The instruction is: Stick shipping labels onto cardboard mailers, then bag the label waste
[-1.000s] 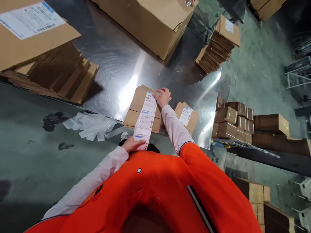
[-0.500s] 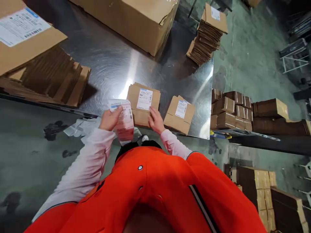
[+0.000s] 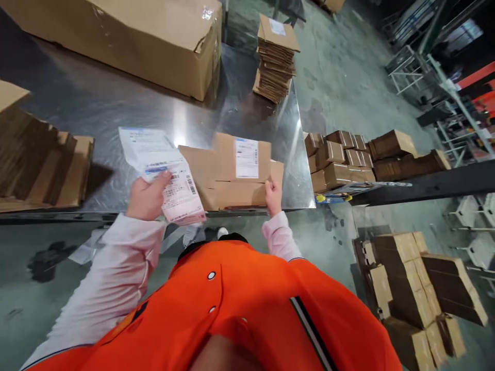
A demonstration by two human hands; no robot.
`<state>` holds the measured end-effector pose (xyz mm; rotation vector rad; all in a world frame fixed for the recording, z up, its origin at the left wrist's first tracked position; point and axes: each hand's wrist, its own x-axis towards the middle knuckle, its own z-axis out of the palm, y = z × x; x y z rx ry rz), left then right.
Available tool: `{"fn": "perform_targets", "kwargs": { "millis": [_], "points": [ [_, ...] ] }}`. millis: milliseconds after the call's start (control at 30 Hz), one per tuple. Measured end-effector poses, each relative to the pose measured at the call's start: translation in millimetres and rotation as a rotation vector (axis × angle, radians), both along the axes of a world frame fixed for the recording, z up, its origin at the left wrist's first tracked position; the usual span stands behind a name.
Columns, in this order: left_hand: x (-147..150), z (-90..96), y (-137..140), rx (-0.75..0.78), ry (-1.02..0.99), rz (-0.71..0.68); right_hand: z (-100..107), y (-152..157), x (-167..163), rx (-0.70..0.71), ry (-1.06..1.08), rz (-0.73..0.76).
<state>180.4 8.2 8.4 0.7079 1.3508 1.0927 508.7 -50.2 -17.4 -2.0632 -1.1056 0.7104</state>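
Flat carton (image 3: 242,193) with a white label (image 3: 246,158) on its upper face lies by the front edge of the metal tabletop (image 3: 147,111), toward the front right corner, with more flat cardboard showing beneath it on both sides. Our right hand (image 3: 274,195) reaches up from below the front edge, fingers curled, pinching the carton at its right side; we cannot tell how many layers it grips. Our left hand (image 3: 149,197) is raised over the front edge, palm down, thumb laid across a label strip (image 3: 176,188) that it grasps, the strip's upper end hanging over bare metal and its right side just beside the cardboard. Half a second ago two labelled pieces lay apart, with our right hand between them; now the cardboard overlaps and one label shows. Our strip sat lower and more bunched then, and now fans out farther over the tabletop. Bare metal runs from the carton to the right edge, and a wider stretch reaches back to the big box (image 3: 154,54) along the far side. A cardboard stack (image 3: 275,62) stands at the right edge, farther back, and a larger pile (image 3: 42,165) takes up the front edge on the left, a shadowed gap between it and our strip.
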Motion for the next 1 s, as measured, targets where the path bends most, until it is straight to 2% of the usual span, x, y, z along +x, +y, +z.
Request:
{"fn": "perform_targets", "kwargs": {
  "millis": [67, 133, 200, 300, 367, 400, 467, 533, 567, 667, 733, 800, 900, 1000],
  "points": [
    [-9, -0.7, -12, 0.026, 0.065, 0.039, 19, -6, 34, -0.084, -0.140, -0.087],
    [-17, -6.1, -26, 0.025, 0.120, 0.010, 27, -6, 38, -0.177, -0.270, -0.073],
    [-18, -11.6, -41, 0.017, 0.129, -0.107, 22, -2, 9, -0.255, -0.196, 0.105],
    [-8, -17.7, -59, -0.081, 0.060, -0.428, 1, 2, -68, -0.255, 0.316, 0.520],
    [2, -22.8, -66, -0.172, 0.005, -0.550, -13, -1, -112, -0.161, 0.520, 0.554],
    [5, -26.4, -67, -0.196, -0.012, -0.516, -17, -2, -127, -0.147, 0.534, 0.549],
    [8, -34.9, -67, -0.214, -0.016, -0.279, -19, -5, -142, -0.201, 0.468, 0.602],
    [8, -43.5, -66, -0.211, -0.006, -0.037, -14, -1, -143, -0.259, 0.414, 0.685],
    [9, -46.8, -66, -0.213, -0.006, 0.010, -9, 4, -141, -0.250, 0.399, 0.681],
    [14, -51.2, -67, -0.231, -0.034, -0.068, 7, 23, -136, -0.162, 0.297, 0.636],
    [21, -51.1, -67, -0.266, -0.057, -0.092, 15, 35, -135, -0.140, 0.167, 0.718],
    [29, -51.9, -64, -0.307, -0.059, -0.055, 18, 42, -136, -0.143, 0.063, 0.778],
    [37, -57.4, -54, -0.322, -0.047, 0.008, 11, 49, -135, -0.196, 0.028, 0.727],
    [37, -64.0, -45, -0.310, -0.132, -0.059, -5, 67, -132, -0.269, 0.079, 0.715]
  ]
}}
